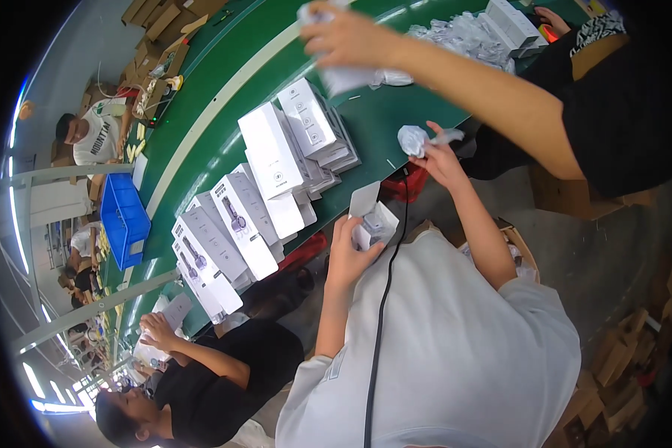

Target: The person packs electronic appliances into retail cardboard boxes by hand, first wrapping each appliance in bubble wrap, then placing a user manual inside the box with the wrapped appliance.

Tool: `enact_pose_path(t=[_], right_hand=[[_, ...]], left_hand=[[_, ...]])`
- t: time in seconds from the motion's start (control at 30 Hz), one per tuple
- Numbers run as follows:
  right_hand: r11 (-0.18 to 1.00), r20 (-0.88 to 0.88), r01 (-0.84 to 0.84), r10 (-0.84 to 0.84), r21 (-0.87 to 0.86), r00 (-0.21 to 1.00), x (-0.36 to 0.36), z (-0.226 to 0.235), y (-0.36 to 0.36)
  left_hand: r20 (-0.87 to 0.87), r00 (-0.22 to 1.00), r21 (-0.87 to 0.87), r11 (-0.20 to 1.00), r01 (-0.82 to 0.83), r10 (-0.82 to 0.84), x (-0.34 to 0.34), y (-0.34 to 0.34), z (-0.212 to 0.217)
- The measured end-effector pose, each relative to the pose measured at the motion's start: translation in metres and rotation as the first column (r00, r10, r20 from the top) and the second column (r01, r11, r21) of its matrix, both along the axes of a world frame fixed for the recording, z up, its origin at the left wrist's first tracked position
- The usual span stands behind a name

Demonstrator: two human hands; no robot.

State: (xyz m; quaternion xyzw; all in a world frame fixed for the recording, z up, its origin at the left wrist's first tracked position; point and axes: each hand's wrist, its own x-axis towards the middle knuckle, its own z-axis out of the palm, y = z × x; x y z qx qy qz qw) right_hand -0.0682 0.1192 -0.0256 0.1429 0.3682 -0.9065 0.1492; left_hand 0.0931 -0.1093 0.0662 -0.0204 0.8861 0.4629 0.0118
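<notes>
My left hand point(345, 257) is wrapped round a small white carton point(381, 216) with its flap up, close in front of my shirt. Something pale sits inside the carton, but I cannot make out what. Off to the right, my right hand point(446, 166) is closed on a plastic-wrapped bundle point(413, 140), a loose end of its clear wrap trailing past the fingers. The bundle's contents are hidden. Bundle and carton are apart. Beyond my left hand, white printed boxes point(272, 153) lie stacked in overlapping rows on the green table point(377, 123).
A co-worker's arm point(455, 71) reaches across from the right with a blurred white box point(343, 75). Plastic-wrapped pieces point(463, 37) are heaped at the far right. Another person point(216, 366) at left holds a box. A blue bin point(125, 216) stands leftward. A black cable point(381, 328) crosses my front.
</notes>
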Motion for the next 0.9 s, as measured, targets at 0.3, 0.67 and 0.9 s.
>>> enact_pose_path(t=[0.3, 0.67, 0.9], right_hand=[[0.667, -0.061, -0.111, 0.098, -0.737, 0.993, 0.075, 0.021, 0.030], [0.998, -0.181, -0.039, 0.029, -0.053, 0.983, 0.101, 0.097, 0.008], [0.880, -0.262, 0.060, 0.074, 0.471, 0.962, 0.113, 0.121, -0.005]], left_hand=[[-0.059, 0.957, 0.012, 0.959, 0.284, -0.283, -0.042, 0.010, 0.011], [-0.108, 0.924, 0.001, 0.930, 0.369, -0.366, -0.053, 0.013, 0.016], [-0.180, 0.936, 0.063, 0.946, 0.317, -0.302, -0.052, 0.020, 0.016]])
